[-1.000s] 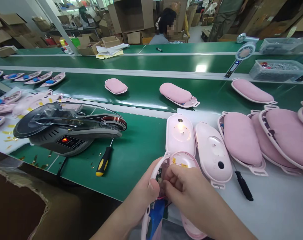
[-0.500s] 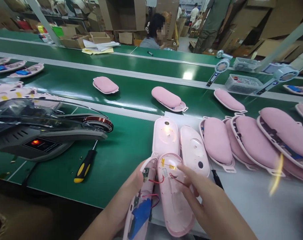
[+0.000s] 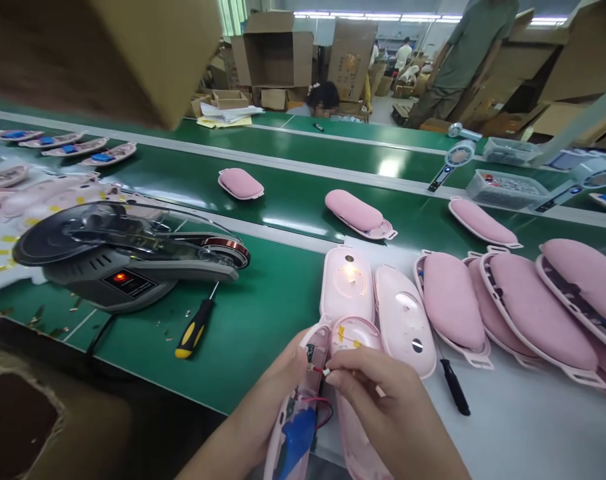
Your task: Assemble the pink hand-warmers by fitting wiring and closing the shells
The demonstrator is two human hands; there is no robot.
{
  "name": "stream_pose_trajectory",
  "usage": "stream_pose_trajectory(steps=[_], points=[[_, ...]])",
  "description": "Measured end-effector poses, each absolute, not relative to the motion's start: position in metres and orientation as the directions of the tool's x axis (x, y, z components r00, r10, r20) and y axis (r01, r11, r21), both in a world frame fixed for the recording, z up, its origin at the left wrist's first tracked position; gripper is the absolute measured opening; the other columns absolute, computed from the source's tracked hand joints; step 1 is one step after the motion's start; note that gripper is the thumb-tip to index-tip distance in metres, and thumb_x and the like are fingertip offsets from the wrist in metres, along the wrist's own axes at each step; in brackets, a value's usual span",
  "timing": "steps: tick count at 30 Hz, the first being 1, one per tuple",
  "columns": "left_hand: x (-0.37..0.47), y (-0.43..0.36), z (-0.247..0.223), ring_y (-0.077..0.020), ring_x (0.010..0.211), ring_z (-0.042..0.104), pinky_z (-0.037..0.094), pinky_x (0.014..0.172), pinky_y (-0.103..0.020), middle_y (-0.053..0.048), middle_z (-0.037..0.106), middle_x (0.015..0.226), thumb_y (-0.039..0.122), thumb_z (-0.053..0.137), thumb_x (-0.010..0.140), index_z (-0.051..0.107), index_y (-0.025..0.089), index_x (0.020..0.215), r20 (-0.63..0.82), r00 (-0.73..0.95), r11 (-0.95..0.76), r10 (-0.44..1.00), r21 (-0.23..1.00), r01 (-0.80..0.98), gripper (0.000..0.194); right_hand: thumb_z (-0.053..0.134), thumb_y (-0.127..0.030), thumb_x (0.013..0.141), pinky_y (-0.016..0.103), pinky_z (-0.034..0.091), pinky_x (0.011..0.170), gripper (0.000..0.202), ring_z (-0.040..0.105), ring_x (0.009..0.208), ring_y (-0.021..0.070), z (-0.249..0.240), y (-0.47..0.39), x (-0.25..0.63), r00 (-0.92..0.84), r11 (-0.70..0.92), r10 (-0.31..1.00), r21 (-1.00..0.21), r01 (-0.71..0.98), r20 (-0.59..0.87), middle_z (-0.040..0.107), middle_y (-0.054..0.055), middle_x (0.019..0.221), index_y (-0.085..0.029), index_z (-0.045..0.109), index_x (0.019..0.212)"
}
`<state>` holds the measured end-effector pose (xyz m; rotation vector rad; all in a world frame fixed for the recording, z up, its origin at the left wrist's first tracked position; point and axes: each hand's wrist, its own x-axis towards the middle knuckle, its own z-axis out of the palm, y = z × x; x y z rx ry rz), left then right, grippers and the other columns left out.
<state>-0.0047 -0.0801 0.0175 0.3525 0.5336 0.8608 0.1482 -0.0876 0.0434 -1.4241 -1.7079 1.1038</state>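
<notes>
My left hand is closed around a pink casing half, tilted on its edge. Inside that half are a green circuit board and a blue-wrapped pack. Between the thumb and forefinger of my right hand is a small white wire connector, close to the board, with red wire beside it. Whether it is seated in a socket I cannot tell. Under my right hand lies the matching pink casing half, hollow side up, with yellow tape inside. My right hand partly covers it.
Two pink casing pieces lie just beyond. Several closed pink cases stand at right, near a black-handled screwdriver. At left are a tape dispenser and a yellow-black screwdriver. A cardboard box looms upper left.
My right hand has moved from the loose wires over the flat half to the connector near the board. A cardboard box has come into view at upper left. The view has shifted.
</notes>
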Motion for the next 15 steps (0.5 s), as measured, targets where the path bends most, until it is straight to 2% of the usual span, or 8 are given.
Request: stream_pose_trajectory(steps=[3,5,7,9,12,15], points=[[-0.004,-0.08,0.022,-0.0344,0.121,0.055,0.034,0.109,-0.047,-0.015,0.065,0.124,0.056,0.066,0.075,0.058,0.018,0.128,-0.283,0.493,0.556,0.823,0.583,-0.593,0.066,0.048,-0.02,0.089,0.027,0.046,0.066,0.019,0.056,0.075,0.016,0.038,-0.087,0.146,-0.214,0.243,0.966,-0.773,0.585,0.143,0.059,0.004,0.087,-0.023,0.064,0.079],[-0.004,-0.08,0.023,-0.0341,0.122,0.055,0.033,0.109,-0.046,-0.014,0.066,0.122,0.055,0.066,0.076,0.06,0.018,0.126,-0.27,0.479,0.536,0.835,0.592,-0.601,0.063,0.045,-0.019,0.091,0.027,0.046,0.069,0.021,0.057,0.077,0.0164,0.038,-0.088,0.147,-0.265,0.299,0.949,-0.747,0.593,0.17,0.059,0.005,0.09,-0.023,0.062,0.081],[-0.003,-0.081,0.023,-0.0333,0.122,0.055,0.035,0.108,-0.044,-0.013,0.067,0.12,0.055,0.066,0.076,0.061,0.019,0.125,-0.26,0.469,0.524,0.844,0.587,-0.617,0.062,0.039,-0.018,0.093,0.027,0.046,0.067,0.024,0.059,0.075,0.0162,0.041,-0.088,0.148,-0.328,0.298,0.937,-0.765,0.571,0.12,0.063,0.004,0.085,-0.023,0.062,0.086],[-0.003,-0.083,0.024,-0.0316,0.12,0.056,0.037,0.107,-0.043,-0.012,0.067,0.12,0.053,0.063,0.079,0.059,0.02,0.127,-0.281,0.472,0.541,0.836,0.574,-0.615,0.058,0.038,-0.021,0.093,0.024,0.043,0.059,0.026,0.06,0.066,0.0154,0.046,-0.088,0.147,-0.348,0.224,0.937,-0.785,0.578,0.011,0.064,0.001,0.073,-0.023,0.062,0.085],[-0.002,-0.088,0.025,-0.0297,0.116,0.06,0.038,0.106,-0.043,-0.013,0.067,0.12,0.051,0.061,0.082,0.057,0.022,0.13,-0.337,0.473,0.579,0.814,0.537,-0.613,0.056,0.043,-0.025,0.088,0.022,0.034,0.047,0.023,0.052,0.052,0.0125,0.054,-0.088,0.142,-0.296,0.059,0.942,-0.788,0.612,-0.159,0.058,-0.001,0.058,-0.021,0.058,0.07],[-0.001,-0.093,0.028,-0.0291,0.111,0.063,0.04,0.104,-0.041,-0.013,0.067,0.12,0.052,0.063,0.08,0.056,0.021,0.13,-0.349,0.444,0.564,0.825,0.526,-0.637,0.06,0.046,-0.021,0.082,0.021,0.03,0.046,0.021,0.046,0.05,0.0108,0.057,-0.086,0.136,-0.269,-0.035,0.931,-0.796,0.604,-0.245,0.053,-0.003,0.054,-0.02,0.051,0.062]])
